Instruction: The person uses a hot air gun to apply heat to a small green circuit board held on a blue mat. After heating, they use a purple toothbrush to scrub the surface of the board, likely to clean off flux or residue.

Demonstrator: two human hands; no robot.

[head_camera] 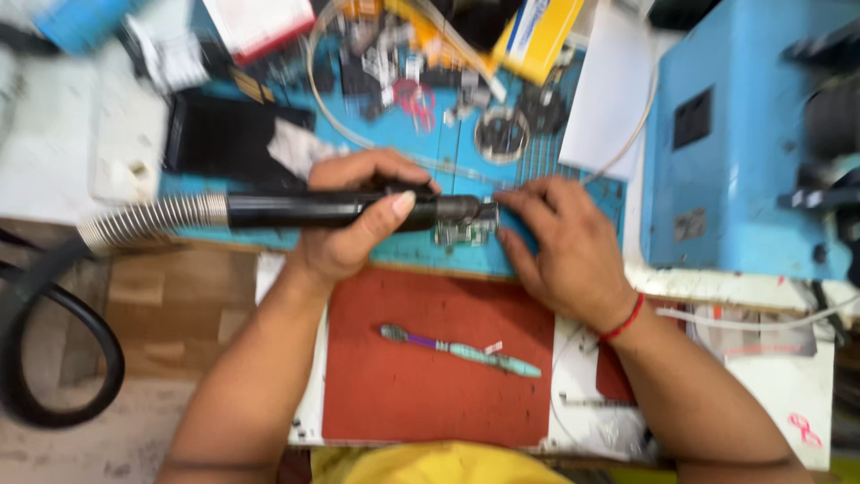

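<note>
The left hand (354,215) sits at the centre of the frame, its forearm rising from the lower left at a slant. It is closed around a black hot-air wand (354,210), held level across the picture — fingers curled over the top, thumb pressed along the near side with the nail facing the camera. From the wand's left end a ribbed metal hose (148,220) runs toward the left edge, where a black cable (63,358) loops down over the floor. The wand's metal nozzle (468,210) points right.

The right hand (564,246) comes in from the lower right, a red thread band (624,318) at the wrist. It lies palm down and mostly flat, the fingers stretched leftward, and their tips press on a small circuit board (461,233) that rests on the blue work mat (394,134) just under the nozzle. It pins the board rather than grasping it; blur hides the exact fingertip contact.

Below the hands, in the lower middle of the frame, a red pad (403,385) carries a toothbrush (461,350) with a teal and purple handle, lying apart from both hands. A blue machine housing (743,134) fills the upper right. Across the top of the mat lies a blurred clutter of small parts, with a round metal ring (502,134) among them, and a black flat device (224,134) at upper left. A yellow garment (439,466) shows at the bottom edge.
</note>
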